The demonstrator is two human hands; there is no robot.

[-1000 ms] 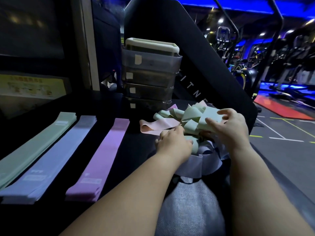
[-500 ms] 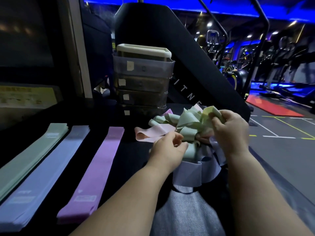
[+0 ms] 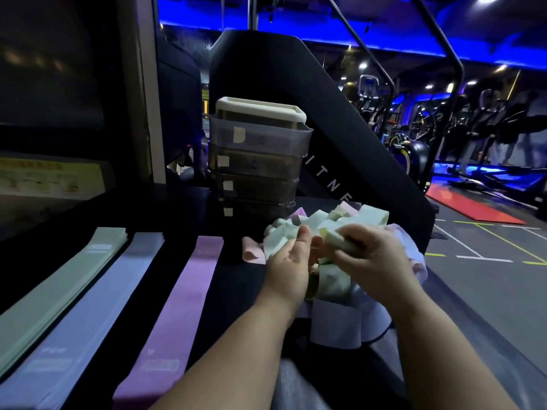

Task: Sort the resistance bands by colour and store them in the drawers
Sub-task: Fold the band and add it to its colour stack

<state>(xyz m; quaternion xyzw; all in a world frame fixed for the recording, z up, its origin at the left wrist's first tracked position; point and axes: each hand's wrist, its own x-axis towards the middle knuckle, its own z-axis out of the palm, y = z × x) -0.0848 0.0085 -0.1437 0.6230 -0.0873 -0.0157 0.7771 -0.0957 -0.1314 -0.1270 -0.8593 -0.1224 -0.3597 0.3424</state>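
Black tabletop (image 3: 236,291) in a dim gym lit blue from above. Nearest, at 7 to 9 o'clock, three sorted lots lie flat and parallel, apart from one another: a stack of pale green flat rubber bands (image 3: 59,291), a stack of lavender-blue flat bands (image 3: 97,315) and a purple flat band (image 3: 183,297). At 5 o'clock, pale lilac loops (image 3: 340,324) hang over the table edge below the hands. Centre: the left hand (image 3: 288,261), palm turned to the right and fingers nearly straight, rests against the left side of a tangled heap of unsorted green, pink and lilac bands (image 3: 370,216) with nothing clearly gripped. The right hand (image 3: 376,261), fingers curled, clasps a pale green folded band (image 3: 334,238) at the heap's near side. A loose pink band (image 3: 253,251) trails from the heap at 9 o'clock, on the tabletop. Just behind the heap, at 12 o'clock, stands a four-tier smoky translucent plastic drawer unit with a cream top frame (image 3: 257,161) — all drawers pushed in, each front bearing a small pale label. Behind it rises a black slanted machine housing (image 3: 340,128); at 2 o'clock, exercise machines (image 3: 488,128) — blurred.
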